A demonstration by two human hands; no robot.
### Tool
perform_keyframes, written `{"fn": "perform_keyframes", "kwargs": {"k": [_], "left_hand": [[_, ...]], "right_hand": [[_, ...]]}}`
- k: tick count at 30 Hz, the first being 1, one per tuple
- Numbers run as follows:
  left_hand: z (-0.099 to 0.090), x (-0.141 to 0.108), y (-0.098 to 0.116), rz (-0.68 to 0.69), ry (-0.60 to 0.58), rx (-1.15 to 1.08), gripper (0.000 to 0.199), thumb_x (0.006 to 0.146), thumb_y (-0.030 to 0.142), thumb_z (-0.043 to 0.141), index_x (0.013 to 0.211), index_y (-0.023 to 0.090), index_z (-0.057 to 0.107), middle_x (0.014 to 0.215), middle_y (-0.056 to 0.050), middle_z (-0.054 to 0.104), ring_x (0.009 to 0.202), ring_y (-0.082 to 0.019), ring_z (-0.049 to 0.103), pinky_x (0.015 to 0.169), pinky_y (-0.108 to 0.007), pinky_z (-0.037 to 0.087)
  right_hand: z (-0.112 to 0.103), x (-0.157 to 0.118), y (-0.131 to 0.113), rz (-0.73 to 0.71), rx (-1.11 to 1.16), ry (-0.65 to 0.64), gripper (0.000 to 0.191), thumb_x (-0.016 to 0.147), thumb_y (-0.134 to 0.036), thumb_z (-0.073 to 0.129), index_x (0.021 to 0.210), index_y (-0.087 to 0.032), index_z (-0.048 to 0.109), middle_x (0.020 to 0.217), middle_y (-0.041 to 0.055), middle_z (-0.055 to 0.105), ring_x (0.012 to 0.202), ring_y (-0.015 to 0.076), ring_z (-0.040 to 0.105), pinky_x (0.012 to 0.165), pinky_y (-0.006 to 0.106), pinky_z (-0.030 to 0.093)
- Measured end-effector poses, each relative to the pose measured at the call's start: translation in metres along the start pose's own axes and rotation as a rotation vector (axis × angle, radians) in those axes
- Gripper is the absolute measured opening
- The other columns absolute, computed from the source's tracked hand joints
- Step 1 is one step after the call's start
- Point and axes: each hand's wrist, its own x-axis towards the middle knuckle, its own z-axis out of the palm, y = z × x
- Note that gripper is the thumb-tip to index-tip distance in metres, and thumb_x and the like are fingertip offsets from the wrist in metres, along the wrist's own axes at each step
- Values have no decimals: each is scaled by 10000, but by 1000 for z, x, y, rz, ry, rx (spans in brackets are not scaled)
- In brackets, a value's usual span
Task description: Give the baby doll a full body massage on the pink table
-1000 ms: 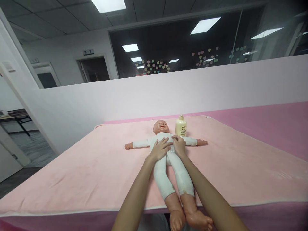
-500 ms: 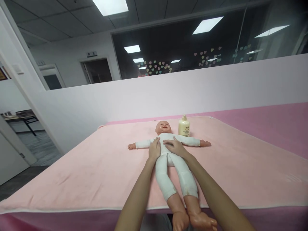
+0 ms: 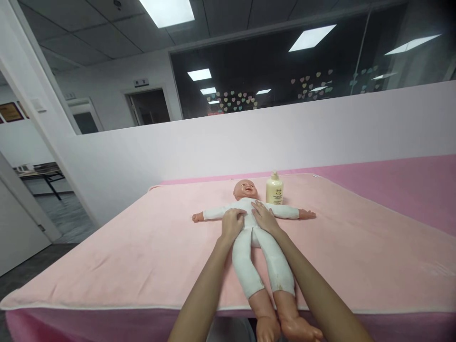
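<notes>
A baby doll [image 3: 245, 190] with a white cloth body lies on its back, its head toward the wall and its arms spread sideways. Its feet reach past the table's front edge. My left hand [image 3: 233, 223] rests on the left side of the doll's torso, fingers pointing across the belly. My right hand [image 3: 265, 219] lies flat along the right side of the chest, fingers stretched toward the doll's head. Both hands touch the doll and neither grasps it. A pale yellow pump bottle [image 3: 274, 190] stands just behind the doll's arm on the right.
A pink towel [image 3: 142, 251] covers the table, with darker pink cloth [image 3: 402, 185] beyond it at the right. Behind runs a low white wall [image 3: 213, 147] with glass above it. At the far left are a door and a side table [image 3: 46, 175].
My left hand's fingers have turned inward across the belly. My right hand's fingers have swung from pointing across the belly to pointing up the chest. The view has shifted slightly.
</notes>
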Motion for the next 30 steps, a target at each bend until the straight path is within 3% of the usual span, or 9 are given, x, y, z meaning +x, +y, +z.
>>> {"fn": "perform_keyframes", "kwargs": {"k": [4, 7, 11, 17, 23, 25, 27, 30], "left_hand": [[0, -1, 8, 121, -247, -128, 393, 719, 118, 398, 946, 221, 702, 954, 15, 705, 926, -157, 620, 962, -316, 427], [0, 1, 10, 185, -344, -154, 390, 801, 177, 358, 1018, 255, 672, 1081, 36, 673, 1097, -154, 563, 1096, -356, 266], [2, 4, 9, 157, -416, -99, 384, 888, 309, 298, 1152, 297, 577, 1322, 48, 514, 1315, -159, 346, 1137, -420, 115], [9, 9, -3, 53, -398, 13, 469, 895, 448, 275, 1331, 321, 393, 1443, 48, 350, 1398, -190, 113, 1118, -515, -21], [15, 13, -15, -31, -315, 30, 529, 888, 469, 258, 1387, 300, 303, 1473, 41, 285, 1404, -203, 57, 1111, -537, -26], [16, 14, -19, -65, -290, 29, 527, 889, 457, 246, 1385, 292, 310, 1473, 43, 283, 1403, -209, 62, 1109, -545, -20], [17, 14, -20, -78, -274, 34, 510, 897, 416, 211, 1379, 289, 323, 1467, 51, 297, 1403, -197, 70, 1116, -533, -4], [17, 13, -20, -98, -243, 59, 505, 898, 341, 175, 1380, 286, 320, 1465, 56, 304, 1402, -175, 79, 1129, -501, 30]], "right_hand": [[3, 4, 8, 26, 88, 99, 463, 864, -208, 263, 1266, -190, 492, 1396, 82, 409, 1315, 198, 322, 1076, 481, 192], [2, 4, 11, 67, 79, 195, 431, 845, -201, 286, 1177, -130, 553, 1294, 132, 510, 1228, 211, 434, 1026, 386, 298], [-3, 0, 10, 114, 5, 213, 356, 843, -273, 329, 986, -119, 616, 1004, 149, 643, 990, 227, 573, 876, 317, 400], [-11, -3, -6, 0, 76, 341, 319, 804, -241, 390, 952, -148, 657, 1031, 108, 664, 991, 212, 586, 895, 311, 409], [-15, -7, -17, -78, 375, 294, 243, 737, -272, 495, 806, -203, 717, 869, 44, 713, 868, 207, 647, 842, 328, 477], [-14, -7, -18, -116, 429, 218, 242, 733, -280, 505, 813, -209, 722, 871, 38, 714, 858, 209, 652, 866, 352, 476], [-13, -6, -17, -188, 413, 100, 249, 731, -265, 509, 854, -225, 722, 896, 24, 711, 849, 202, 655, 959, 398, 421], [-12, -7, -18, -273, 349, 6, 260, 729, -240, 524, 907, -252, 713, 948, 3, 703, 878, 193, 653, 1102, 482, 196]]}}
